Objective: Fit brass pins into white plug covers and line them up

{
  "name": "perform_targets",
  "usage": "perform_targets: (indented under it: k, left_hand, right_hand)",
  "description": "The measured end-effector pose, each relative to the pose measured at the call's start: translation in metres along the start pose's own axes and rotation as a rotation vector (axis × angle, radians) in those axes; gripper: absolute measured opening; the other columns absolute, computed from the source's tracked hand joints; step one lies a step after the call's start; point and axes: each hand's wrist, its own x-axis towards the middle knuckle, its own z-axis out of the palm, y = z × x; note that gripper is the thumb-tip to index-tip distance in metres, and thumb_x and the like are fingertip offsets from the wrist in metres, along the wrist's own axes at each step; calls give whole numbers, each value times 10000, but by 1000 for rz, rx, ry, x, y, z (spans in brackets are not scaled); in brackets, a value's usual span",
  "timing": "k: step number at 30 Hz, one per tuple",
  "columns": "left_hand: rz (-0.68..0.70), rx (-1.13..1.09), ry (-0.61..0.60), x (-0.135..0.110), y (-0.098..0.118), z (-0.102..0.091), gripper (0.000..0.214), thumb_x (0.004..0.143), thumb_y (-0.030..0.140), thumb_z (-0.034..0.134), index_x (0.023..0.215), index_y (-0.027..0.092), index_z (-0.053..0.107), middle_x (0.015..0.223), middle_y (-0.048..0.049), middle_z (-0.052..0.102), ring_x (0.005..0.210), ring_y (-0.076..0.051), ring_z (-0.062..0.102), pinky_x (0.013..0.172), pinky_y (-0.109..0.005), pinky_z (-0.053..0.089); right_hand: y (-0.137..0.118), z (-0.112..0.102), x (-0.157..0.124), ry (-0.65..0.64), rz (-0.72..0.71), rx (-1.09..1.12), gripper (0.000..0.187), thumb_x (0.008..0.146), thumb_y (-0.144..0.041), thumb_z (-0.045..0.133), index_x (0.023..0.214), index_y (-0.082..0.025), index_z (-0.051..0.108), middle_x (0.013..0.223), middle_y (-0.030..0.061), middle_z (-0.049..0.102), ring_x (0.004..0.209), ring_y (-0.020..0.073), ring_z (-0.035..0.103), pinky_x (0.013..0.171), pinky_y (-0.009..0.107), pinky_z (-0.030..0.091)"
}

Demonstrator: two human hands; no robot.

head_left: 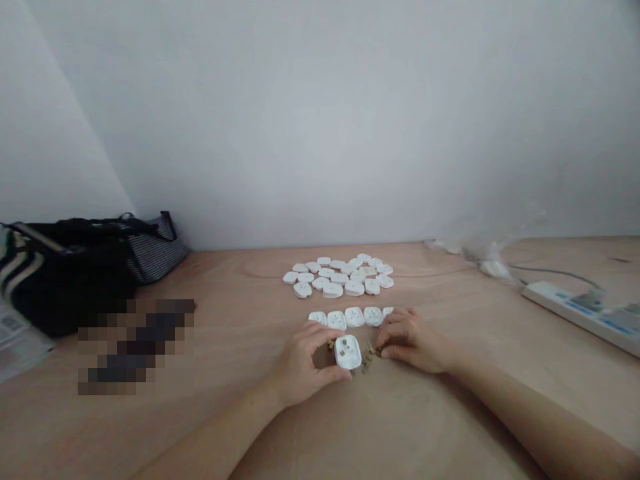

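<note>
My left hand [300, 363] grips a white plastic plug housing [348, 352] between thumb and fingers, its face turned up with small brass-coloured parts set in it. My right hand [410, 340] rests on the plywood table [240, 427] with curled fingers, its fingertips beside a few small brass parts [367, 359]. I cannot tell whether it holds one. A row of similar white housings [354, 317] lies just beyond my hands, partly hidden by my fingers. Several more lie in a loose cluster [337, 275] farther back.
A black bag [65, 280] with a striped pouch stands at the left, beside printed paper [17, 340] and a pixelated patch [135, 347]. At the right lie a white power strip [575, 313], a grey cable [555, 271] and clear plastic [493, 257]. A white wall backs the table.
</note>
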Motion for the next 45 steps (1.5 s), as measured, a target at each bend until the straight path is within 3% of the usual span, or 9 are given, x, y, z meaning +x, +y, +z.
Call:
perform_targets:
  k: [5,10,15,18,29,33,36,39,45]
  left_hand:
    - [-2,5,-2,0,2,-1,449,662,391,769,1042,191,636,985,-80,660,922,-246,583,824,-358,451]
    - [2,15,0,1,3,-1,442,677,399,753,1048,193,628,975,-79,656,912,-245,580,811,-361,450]
    - [3,32,8,1,3,1,429,678,394,752,1038,196,627,958,-71,656,900,-239,578,809,-359,445]
    - [2,33,24,1,2,3,431,680,396,750,1041,201,620,958,-67,653,898,-234,575,806,-354,447]
    - [26,66,30,1,6,4,425,671,409,753,1015,193,629,931,-73,656,882,-243,579,803,-360,448]
    - [22,73,28,1,7,4,419,678,419,748,1009,189,631,921,-74,652,876,-245,571,804,-366,441]
    - [11,31,46,1,7,4,400,719,423,712,1034,192,623,946,-77,651,889,-239,574,808,-363,444]
    - [-1,-8,73,1,6,4,414,712,414,719,1046,191,616,985,-85,650,913,-246,576,820,-370,450]
    - [-2,-59,62,2,11,4,398,698,359,739,1038,190,620,989,-75,656,925,-237,588,828,-353,465]
  right_hand:
    - [-8,6,1,59,-1,27,142,867,-305,548,807,-232,654,791,-1,682,850,195,574,847,406,339]
    - [-21,8,3,274,47,90,208,886,-256,497,1031,-228,644,815,36,674,811,198,586,794,384,401]
    - [-38,17,7,363,114,415,193,855,-332,552,887,-219,706,805,31,713,734,181,633,701,314,481]
    - [-44,22,8,383,161,451,195,832,-368,585,839,-227,719,761,21,722,694,180,639,676,311,483]
    - [-49,26,9,385,87,52,173,851,-360,581,774,-277,712,717,-2,714,678,179,568,728,377,350]
    - [-52,27,9,416,27,-78,146,835,-376,608,925,-311,704,833,21,700,755,196,554,745,385,329]
    - [-51,25,7,385,35,-79,447,758,-487,660,1157,-295,599,995,56,664,879,233,548,791,399,336]
    - [-46,23,6,328,89,-10,655,681,-566,690,1232,-254,524,1049,69,653,935,255,539,829,415,338]
    - [-48,21,10,166,106,97,352,760,-405,679,1094,-325,604,900,-5,690,848,223,551,821,404,317]
